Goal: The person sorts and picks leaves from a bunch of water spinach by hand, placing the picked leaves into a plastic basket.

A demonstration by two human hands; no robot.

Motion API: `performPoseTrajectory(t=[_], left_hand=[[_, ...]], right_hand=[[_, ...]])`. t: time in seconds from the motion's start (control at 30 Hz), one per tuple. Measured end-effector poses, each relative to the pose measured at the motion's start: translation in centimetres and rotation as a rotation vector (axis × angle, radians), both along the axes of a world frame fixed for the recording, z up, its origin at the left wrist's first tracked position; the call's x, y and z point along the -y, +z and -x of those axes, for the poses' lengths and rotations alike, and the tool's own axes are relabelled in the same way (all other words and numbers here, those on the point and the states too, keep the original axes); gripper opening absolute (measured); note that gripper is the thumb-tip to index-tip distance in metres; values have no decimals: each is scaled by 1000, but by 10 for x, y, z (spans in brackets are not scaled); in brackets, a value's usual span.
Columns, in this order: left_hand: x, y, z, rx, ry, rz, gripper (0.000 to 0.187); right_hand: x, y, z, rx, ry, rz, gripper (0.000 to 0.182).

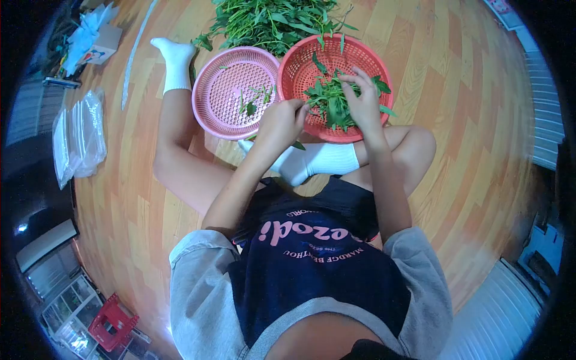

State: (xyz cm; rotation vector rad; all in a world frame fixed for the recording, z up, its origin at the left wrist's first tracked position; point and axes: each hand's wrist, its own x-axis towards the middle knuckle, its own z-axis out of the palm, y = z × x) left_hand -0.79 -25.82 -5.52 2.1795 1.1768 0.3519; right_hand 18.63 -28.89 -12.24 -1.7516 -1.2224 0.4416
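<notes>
My left hand (282, 125) is closed in a pinch between the two baskets, its fingertips near the red basket's rim. Bits of green leaf (298, 145) poke out beneath it, apparently from a leafy green stalk it grips; most of that stalk is hidden. Over the red plastic basket (384, 66), my right hand (363, 101) has its fingers apart, at the edge of a heap of cut leafy greens (336, 107). To the left, the pink round basket (207, 75) holds a few short green stem pieces (251, 108).
A large pile of leafy greens (270, 24) lies on the wood floor beyond the baskets. Clear plastic bags (81, 138) and a box (103, 45) are at left, a red stool (114, 322) at lower left. My white-socked foot (291, 165) rests just below the baskets.
</notes>
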Motion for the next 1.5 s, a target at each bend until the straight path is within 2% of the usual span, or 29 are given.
performPoseTrajectory(t=[0.1,0.17,0.23,0.3,0.33,0.4,0.43,0.5,0.57,0.63,0.73,0.77,0.8,0.9,0.97,1.03,1.1,1.13,1.27,1.33,1.37,1.43,1.5], left_hand=[[-7,-14,4,31,-2,29,23],[-10,-16,2,67,-19,81,24],[-12,-16,2,65,-38,79,24],[-13,-12,0,133,-69,128,26],[-14,-8,-1,134,-69,129,26],[-17,-2,3,176,-181,353,27],[-19,-5,7,176,-178,352,27],[-21,-13,17,147,-95,165,25],[-27,-11,26,153,-74,213,22],[-28,-5,27,172,-41,263,22],[-23,-5,15,181,-80,167,19],[-22,-6,11,215,-112,117,19],[-21,0,9,105,-107,91,22],[-21,-5,10,165,-87,31,20],[-17,-5,8,151,-76,71,19],[-12,-8,3,137,-66,113,18],[-4,-17,-7,159,8,-181,15],[-3,-19,-10,161,58,-176,15],[-7,-14,-13,140,129,-200,15],[-9,-12,-10,164,171,-184,16],[-4,-10,-10,162,168,-183,16],[16,9,-7,407,140,-62,19],[14,6,-1,462,157,22,23]], right_hand=[[2,7,-2,-13,42,-57,23],[4,26,9,81,152,-152,30],[12,34,16,164,221,-98,31],[16,40,21,401,479,-45,32],[14,33,25,457,448,-117,27],[14,33,21,471,440,-96,23],[13,34,19,485,434,-79,20],[12,36,9,498,359,-97,17],[11,39,6,513,280,-116,15],[13,43,9,547,313,-109,15],[12,45,24,583,402,-207,15],[12,45,27,583,403,-208,15],[12,44,28,606,426,-199,16],[14,43,27,643,459,-178,15],[14,41,28,657,470,-167,13],[14,37,33,652,353,-114,10],[9,28,41,605,261,-108,11],[6,24,46,559,167,-105,12],[-4,16,61,407,50,-67,17],[-8,17,61,188,95,93,20],[-13,5,49,186,93,93,20],[-17,-26,6,-92,-39,384,24],[-9,-19,-4,312,-73,460,36]])
